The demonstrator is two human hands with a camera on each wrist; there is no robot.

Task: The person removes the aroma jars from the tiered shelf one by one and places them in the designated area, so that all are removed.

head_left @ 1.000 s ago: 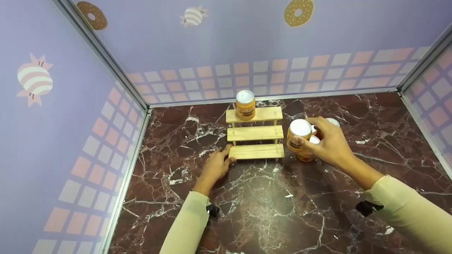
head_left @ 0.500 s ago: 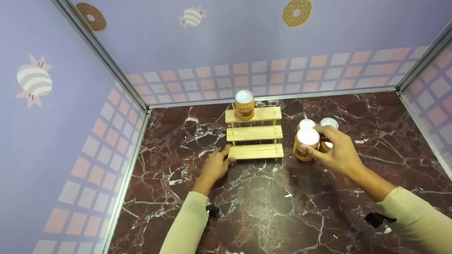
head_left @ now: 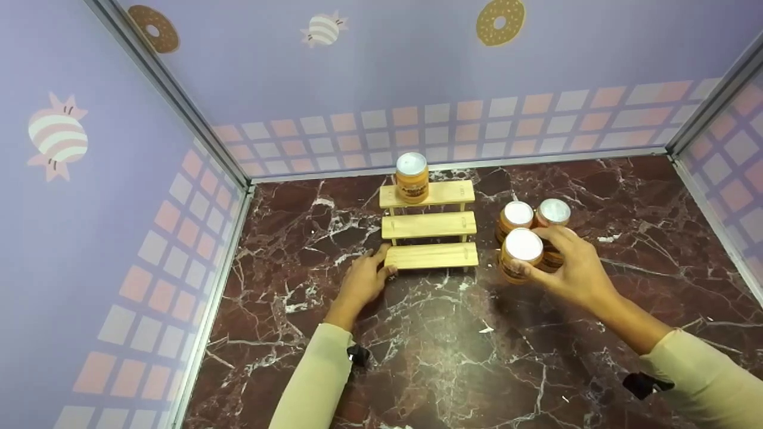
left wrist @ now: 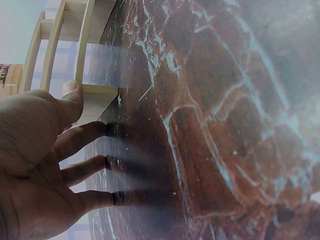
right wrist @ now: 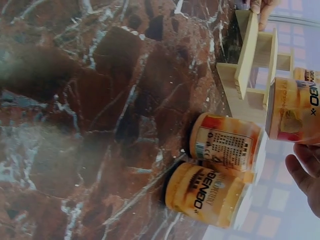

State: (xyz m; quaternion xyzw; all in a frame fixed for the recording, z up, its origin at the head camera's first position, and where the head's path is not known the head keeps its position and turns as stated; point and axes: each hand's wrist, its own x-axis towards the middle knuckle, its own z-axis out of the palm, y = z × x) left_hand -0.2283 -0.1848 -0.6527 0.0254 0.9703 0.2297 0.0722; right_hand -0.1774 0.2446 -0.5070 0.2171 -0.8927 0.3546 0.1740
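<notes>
My left hand (head_left: 362,280) pinches the left end of the lowest plank on a small three-step wooden rack (head_left: 430,226). Its thumb lies at the plank's front edge, while other fingertips rest on the table in the left wrist view. My right hand (head_left: 577,268) holds an orange jar (head_left: 522,255) with a white lid, thumb on one side and fingers on the other. That jar is raised above the table in the right wrist view. Just behind it stand several similar jars (head_left: 516,215), one partly hidden by the hand. Another jar (head_left: 412,179) stands on the rack's top step.
A dark red marbled table (head_left: 453,357) lies under everything. Lilac panels with pink and white squares stand at the left (head_left: 107,196), back (head_left: 387,71) and right (head_left: 733,137). Metal strips line the corners and the table's back edge.
My right hand has moved the jar away from the rack, to the right and nearer to me, in front of the other jars. The left hand keeps its place on the rack.
</notes>
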